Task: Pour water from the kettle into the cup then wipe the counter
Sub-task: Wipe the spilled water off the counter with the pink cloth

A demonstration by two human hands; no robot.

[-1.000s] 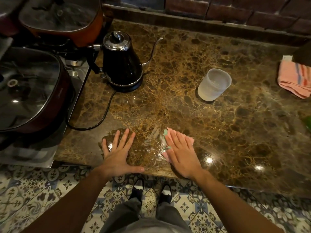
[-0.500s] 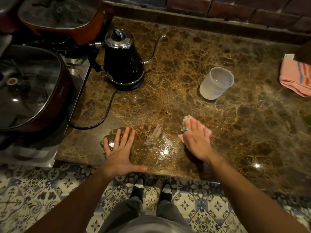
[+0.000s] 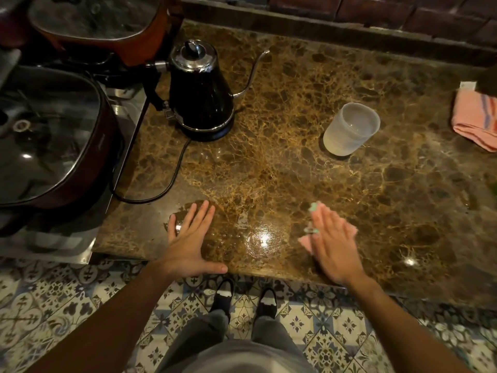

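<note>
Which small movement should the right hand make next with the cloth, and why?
Probably slide the right hand, flat on the pink cloth, leftward across the glossy wet-looking patch beside the resting left hand. That sheen suggests water remains on the counter there.

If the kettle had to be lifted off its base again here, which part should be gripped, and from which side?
Probably the black handle on the kettle's left, opposite the thin gooseneck spout. The left hand, flat on the counter just in front, looks best placed. The spout points right toward the cup, so gripping the handle suits pouring.
</note>
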